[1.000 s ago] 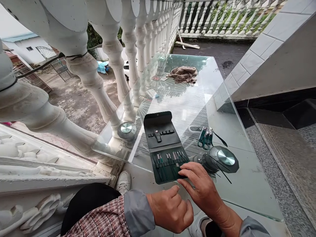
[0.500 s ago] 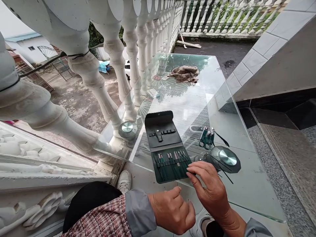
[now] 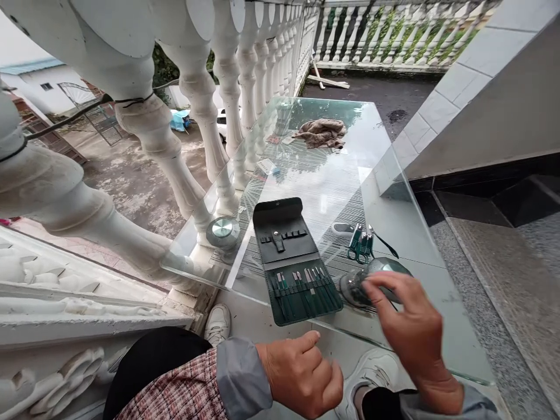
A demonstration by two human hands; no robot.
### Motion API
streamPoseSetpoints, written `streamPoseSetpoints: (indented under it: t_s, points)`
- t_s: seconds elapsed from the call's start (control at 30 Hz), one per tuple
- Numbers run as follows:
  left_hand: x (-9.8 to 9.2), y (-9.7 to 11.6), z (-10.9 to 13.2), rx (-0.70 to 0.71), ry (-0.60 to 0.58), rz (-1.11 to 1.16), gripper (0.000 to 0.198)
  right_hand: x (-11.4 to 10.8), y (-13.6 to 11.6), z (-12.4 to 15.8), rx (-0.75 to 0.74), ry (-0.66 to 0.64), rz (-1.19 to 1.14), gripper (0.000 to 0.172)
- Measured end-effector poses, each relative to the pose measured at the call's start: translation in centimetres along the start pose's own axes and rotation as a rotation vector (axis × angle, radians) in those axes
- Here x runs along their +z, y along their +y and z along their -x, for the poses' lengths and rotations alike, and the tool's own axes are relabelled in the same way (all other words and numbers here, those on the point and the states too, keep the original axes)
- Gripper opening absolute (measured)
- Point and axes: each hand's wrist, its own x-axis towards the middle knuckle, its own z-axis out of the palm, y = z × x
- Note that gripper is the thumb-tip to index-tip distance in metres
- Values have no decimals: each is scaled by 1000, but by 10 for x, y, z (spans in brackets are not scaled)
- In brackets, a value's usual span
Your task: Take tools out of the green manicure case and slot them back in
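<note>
A dark green tool case point(image 3: 291, 230) lies unfolded on the glass table, with several slim metal-tipped grooming tools point(image 3: 306, 291) held by loops in its lower half. Near the table's front edge, below the case, is my left hand point(image 3: 301, 373), its fingers curled in a loose fist. My right hand point(image 3: 409, 324) hovers over a round metal disc point(image 3: 385, 266), thumb and index tips close together; anything between them is too small to tell. Behind it lie green-handled scissors point(image 3: 357, 252), nail clippers point(image 3: 366, 239) and a slim dark-handled tool point(image 3: 385, 242).
A crumpled brown cloth point(image 3: 321, 133) lies toward the far end of the glass table point(image 3: 420, 280). Another metal disc point(image 3: 223, 228) is at the left. A grey oval object point(image 3: 343, 228) sits by the clippers. White balusters point(image 3: 170, 157) line the left; a tiled wall slopes at right.
My right hand has left the case's lower right corner and moved right, over the metal disc, covering the thin black sticks there. My left hand has hardly moved.
</note>
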Motion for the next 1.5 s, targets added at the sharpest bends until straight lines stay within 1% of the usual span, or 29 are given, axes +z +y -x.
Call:
streamPoseSetpoints:
  t_s: [0.07, 0.1, 0.13, 0.17, 0.23, 0.3, 0.4, 0.5, 0.63, 0.77, 0.87, 0.97, 1.03, 1.13, 1.27, 1.37, 1.5]
  points:
    - [-1, 0, 0, -13, 14, -19, 19, -16, 16, -8, 226, 114, 106, 21]
    - [-1, 0, -1, -15, 25, -19, 19, -23, 24, -10, 310, 127, 134, 25]
    - [-1, 0, -1, -20, 42, -16, 19, -28, 31, -11, 357, 96, 151, 28]
    - [-1, 0, -2, -20, 50, -12, 19, -32, 37, -11, 370, 31, 160, 30]
    - [0, 0, -3, -13, 70, -1, 19, -35, 47, -6, 319, -127, 176, 32]
    - [1, 0, -4, -9, 67, 3, 20, -33, 53, 1, 232, -242, 229, 32]
    - [3, 0, -4, -14, 46, -1, 20, -30, 57, 9, 140, -312, 373, 26]
    - [4, -1, -5, -15, 38, -4, 20, -27, 59, 13, 95, -352, 465, 21]
    - [4, -3, -6, -19, 29, -15, 19, -23, 62, 15, 36, -368, 532, 19]
    - [4, -6, -5, -42, 17, -49, 17, -18, 60, 17, -58, -320, 528, 20]
    - [3, -9, -4, -86, 15, -86, 18, -14, 50, 17, -55, -281, 447, 21]
    - [0, -11, -3, -132, 35, -105, 19, -7, 34, 17, -44, -280, 320, 21]
    - [-2, -13, -3, -134, 35, -101, 19, -1, 23, 18, -85, -299, 232, 21]
    - [-5, -16, -3, -128, -2, -112, 21, 9, 9, 20, -178, -336, 115, 18]
    - [-3, -18, 1, -173, -19, -179, 23, 19, -4, 22, -279, -367, -11, 12]
    - [0, -17, 5, -223, -36, -224, 22, 23, -9, 26, -312, -401, -39, 12]
    - [2, -17, 7, -232, -86, -223, 21, 25, -12, 33, -325, -414, -3, 15]
